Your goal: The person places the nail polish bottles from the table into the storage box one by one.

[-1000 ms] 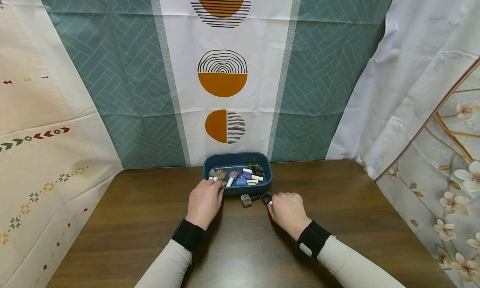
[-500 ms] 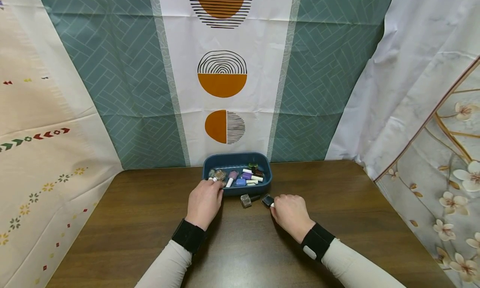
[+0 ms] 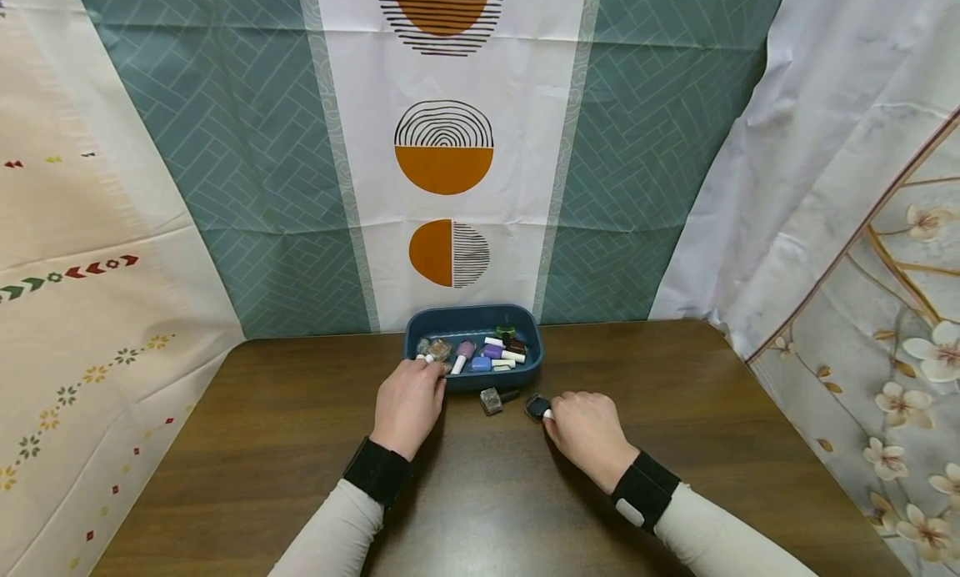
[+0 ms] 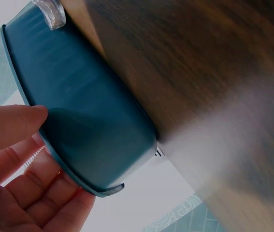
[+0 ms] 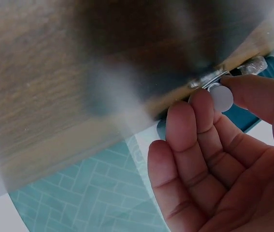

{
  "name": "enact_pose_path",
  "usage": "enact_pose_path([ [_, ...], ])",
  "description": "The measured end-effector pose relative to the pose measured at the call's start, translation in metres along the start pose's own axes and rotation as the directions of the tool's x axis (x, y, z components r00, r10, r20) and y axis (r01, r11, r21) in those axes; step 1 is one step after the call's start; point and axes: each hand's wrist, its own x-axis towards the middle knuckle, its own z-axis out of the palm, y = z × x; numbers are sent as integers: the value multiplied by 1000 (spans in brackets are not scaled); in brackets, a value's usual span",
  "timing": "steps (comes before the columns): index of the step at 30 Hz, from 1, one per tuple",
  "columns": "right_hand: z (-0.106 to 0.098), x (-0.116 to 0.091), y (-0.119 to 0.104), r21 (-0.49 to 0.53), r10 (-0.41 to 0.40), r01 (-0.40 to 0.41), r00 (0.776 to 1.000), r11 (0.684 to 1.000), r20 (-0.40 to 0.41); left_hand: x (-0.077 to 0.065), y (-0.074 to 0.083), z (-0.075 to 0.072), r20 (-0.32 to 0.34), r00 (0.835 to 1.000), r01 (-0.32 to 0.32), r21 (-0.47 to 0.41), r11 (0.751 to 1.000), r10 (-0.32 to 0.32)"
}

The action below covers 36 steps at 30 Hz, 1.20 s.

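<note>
A dark blue plastic bin stands at the table's back edge with several nail polish bottles inside, among them a purple one and a blue one. My left hand grips the bin's front left rim; in the left wrist view the thumb lies against the outer wall. My right hand pinches the white cap of a dark nail polish bottle at the table. Left of it lies a glittery silver bottle with a black cap, in front of the bin.
The brown wooden table extends to both sides and in front of the bin. A hanging cloth with orange and striped shapes rises right behind the bin. Pale patterned cloths flank the table.
My right hand has shifted slightly right and toward me with the dark nail polish bottle, widening its distance from the silver one. The left hand stays at the bin's rim.
</note>
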Motion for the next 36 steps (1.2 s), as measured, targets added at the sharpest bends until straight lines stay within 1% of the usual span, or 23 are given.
enact_pose_path([
  [4,-4,-3,0,-4,-23,23,999,1000,-30,-1,0,0,-10,1000,-5,-3,1000,5],
  [14,-17,-6,1,20,-30,31,999,999,-25,1,0,-1,-2,1000,4,-9,1000,-4],
  [22,-24,-5,-3,40,-29,30,999,999,-22,1,0,0,-8,1000,-2,-1,1000,2],
  [29,-28,-5,-4,48,-39,41,999,998,-37,0,0,1,-11,1000,-6,2,1000,6],
  [36,-31,-5,-5,29,-55,57,997,998,-60,0,-1,2,-15,1000,-5,4,1000,6],
])
